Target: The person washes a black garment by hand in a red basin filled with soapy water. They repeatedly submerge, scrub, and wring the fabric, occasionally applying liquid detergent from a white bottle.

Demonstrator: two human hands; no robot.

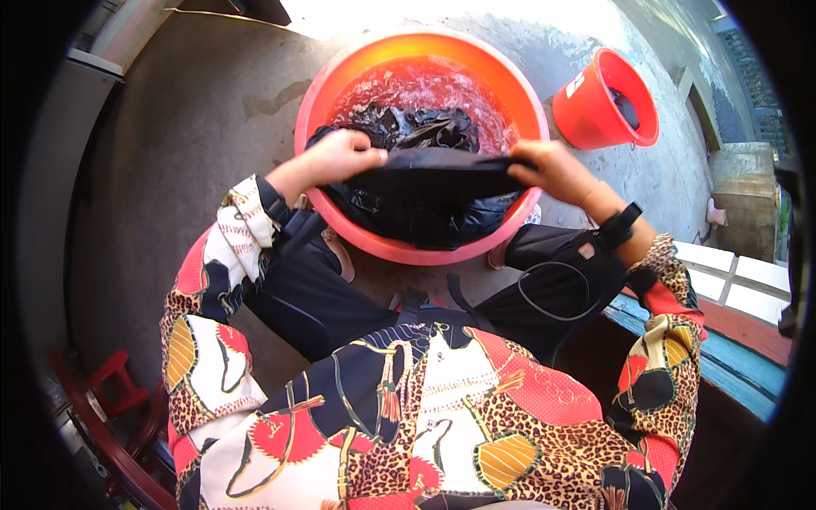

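A wet black garment [421, 210] lies partly in a large red plastic basin [424, 256] between my feet. My left hand [344, 156] grips one end of its upper edge, thumb on top. At the other end my right hand [551, 172] pinches the same edge, so the cloth is stretched between both hands above the basin. More black cloth [440, 127] sits bunched in the sudsy water [421, 76] behind it. Which part of the garment I hold is not clear.
A red bucket [590, 105] with something dark inside stands at the upper right on the concrete floor [191, 127]. A red plastic stool [118, 382] is at the lower left. White tiles [733, 274] and blue-painted wood [695, 347] border my right side. A thin cable [554, 319] loops over my right leg.
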